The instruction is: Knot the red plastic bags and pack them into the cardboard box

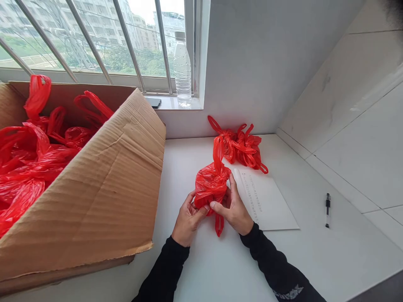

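Note:
A knotted red plastic bag [209, 182] is held between my two hands over the white table, one loop handle up and another hanging below. My left hand [189, 218] grips its lower left side, thumb in front. Around its right side curls my right hand [234, 205], with the thumb pressed on the front. What the bag contains is hidden. Just beyond it, several more knotted red bags [242, 144] lie against the wall. Beside my right hand is a white sheet of paper [273, 201] with columns of small marks.
At the left stands a large open cardboard box [126, 176] full of red plastic bags [63, 155]. A pen [328, 209] lies on the table [302, 260] at right. The windowsill holds a water bottle [182, 71] and a dark phone-like object [155, 102].

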Demonstrator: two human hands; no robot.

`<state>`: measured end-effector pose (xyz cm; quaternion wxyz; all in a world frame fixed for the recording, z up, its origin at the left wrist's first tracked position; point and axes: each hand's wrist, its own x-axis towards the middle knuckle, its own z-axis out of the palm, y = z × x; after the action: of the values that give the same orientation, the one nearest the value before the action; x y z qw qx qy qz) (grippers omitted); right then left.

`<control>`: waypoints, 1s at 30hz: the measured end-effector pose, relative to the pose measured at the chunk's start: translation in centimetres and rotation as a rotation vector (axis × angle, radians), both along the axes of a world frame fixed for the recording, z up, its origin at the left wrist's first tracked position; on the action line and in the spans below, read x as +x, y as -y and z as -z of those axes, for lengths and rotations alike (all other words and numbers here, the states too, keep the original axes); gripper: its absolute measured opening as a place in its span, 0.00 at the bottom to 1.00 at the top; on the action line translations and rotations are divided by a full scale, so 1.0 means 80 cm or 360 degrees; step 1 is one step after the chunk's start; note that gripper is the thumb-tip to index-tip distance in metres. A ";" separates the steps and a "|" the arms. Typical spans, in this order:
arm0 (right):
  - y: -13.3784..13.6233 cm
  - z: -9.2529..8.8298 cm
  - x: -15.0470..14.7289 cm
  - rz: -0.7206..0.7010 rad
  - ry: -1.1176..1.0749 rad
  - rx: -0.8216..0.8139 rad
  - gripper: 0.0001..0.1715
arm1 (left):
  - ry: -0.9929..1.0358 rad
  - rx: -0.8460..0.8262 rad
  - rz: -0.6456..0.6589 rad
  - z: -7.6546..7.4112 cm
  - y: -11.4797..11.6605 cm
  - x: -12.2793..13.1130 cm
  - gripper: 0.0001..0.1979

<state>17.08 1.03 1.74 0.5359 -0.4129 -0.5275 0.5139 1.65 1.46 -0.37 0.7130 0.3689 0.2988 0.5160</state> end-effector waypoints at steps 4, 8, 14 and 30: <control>-0.001 0.002 -0.001 0.0118 -0.0034 0.0041 0.56 | -0.0010 -0.0079 -0.0006 -0.001 0.001 0.002 0.34; -0.001 -0.001 -0.003 0.0257 -0.0065 0.0091 0.54 | -0.0024 -0.0132 -0.0031 -0.004 0.002 0.002 0.41; 0.001 -0.005 -0.002 0.0205 -0.0042 0.0095 0.55 | 0.0006 -0.0189 -0.0051 -0.008 0.002 0.000 0.41; -0.003 -0.005 -0.004 0.0288 -0.0010 0.0137 0.43 | -0.0040 -0.0243 -0.0070 -0.014 0.004 0.000 0.21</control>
<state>16.79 1.25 2.12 0.5991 -0.4338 -0.5080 0.4415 1.65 1.16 0.74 0.7238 0.3133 0.3543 0.5024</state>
